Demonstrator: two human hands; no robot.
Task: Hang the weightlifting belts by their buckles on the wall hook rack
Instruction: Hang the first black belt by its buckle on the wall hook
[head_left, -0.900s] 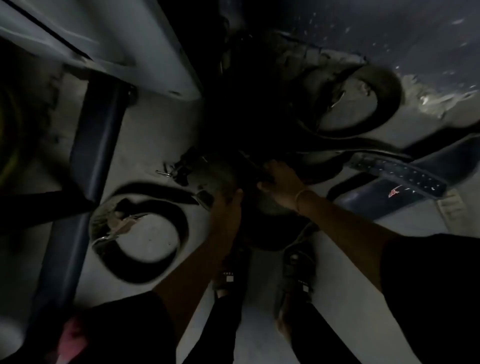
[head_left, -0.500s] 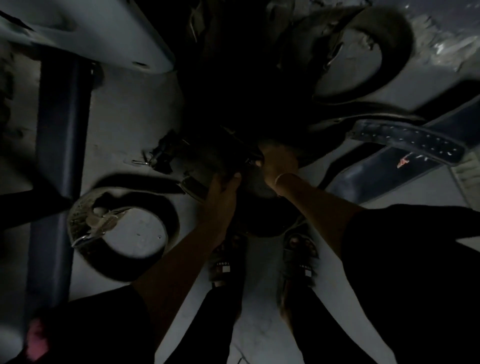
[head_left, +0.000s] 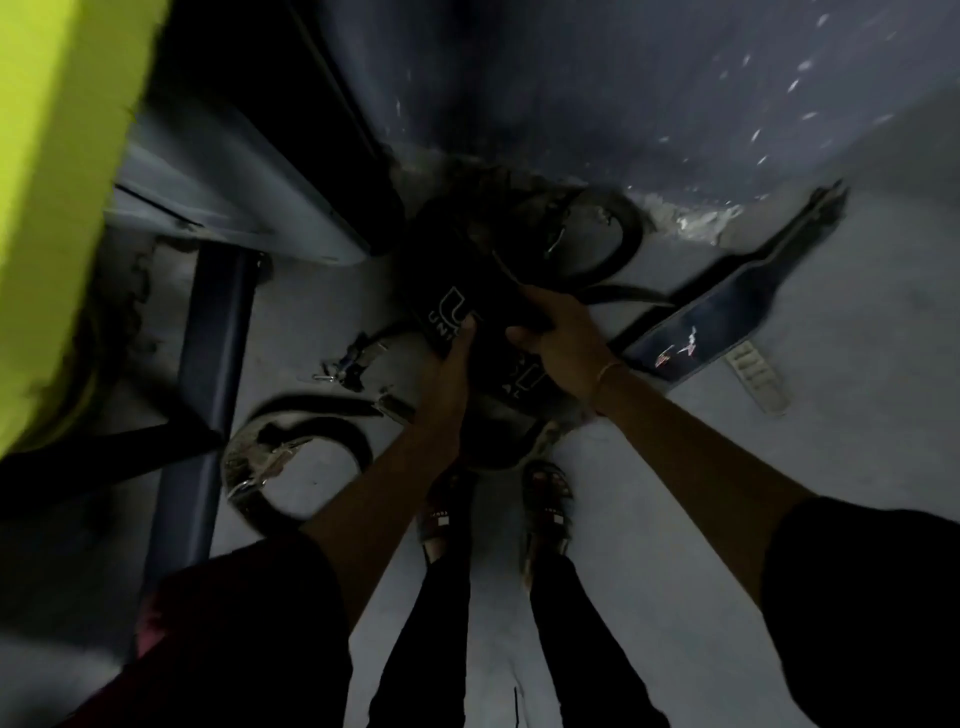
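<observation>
Both arms reach down — left hand (head_left: 449, 371), right hand (head_left: 558, 340) clenched.

Head camera looks steeply down, close over the floor (head_left: 649, 519).

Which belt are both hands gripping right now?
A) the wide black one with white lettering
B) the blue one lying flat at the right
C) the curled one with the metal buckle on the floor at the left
A: the left hand and right hand both have a grip on the black lettered belt; the buckled belt and blue belt lie untouched on the floor.
</observation>
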